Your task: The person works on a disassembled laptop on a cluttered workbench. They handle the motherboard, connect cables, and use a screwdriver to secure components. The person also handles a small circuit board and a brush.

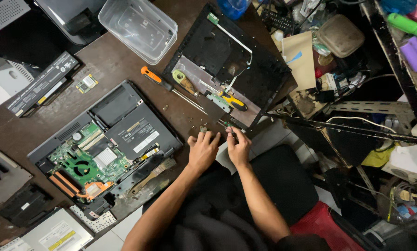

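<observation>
Down at the near edge of the dark brown wooden table (120,60), both hands meet over a tiny metal-and-green part (230,124) that is too small to identify. The left hand (203,149) lies palm down, its fingers stretched loosely forward and released, the tips just beside some small bits on the wood; it grips nothing that I can see. The right hand (237,148) has its fingertips pinched together on the tiny part, just at the near corner of the black flat laptop lid panel (227,51).

On that panel, at twelve o'clock from the hands, lies a yellow-and-black handled screwdriver (232,100). At eleven o'clock an orange-handled screwdriver with a long steel shaft (171,87) lies on the table. At nine o'clock, well apart, sits the opened grey laptop base with its green circuit board and copper heat pipe exposed (101,148). Far off at eleven o'clock stands a clear plastic rectangular tub (137,28).
</observation>
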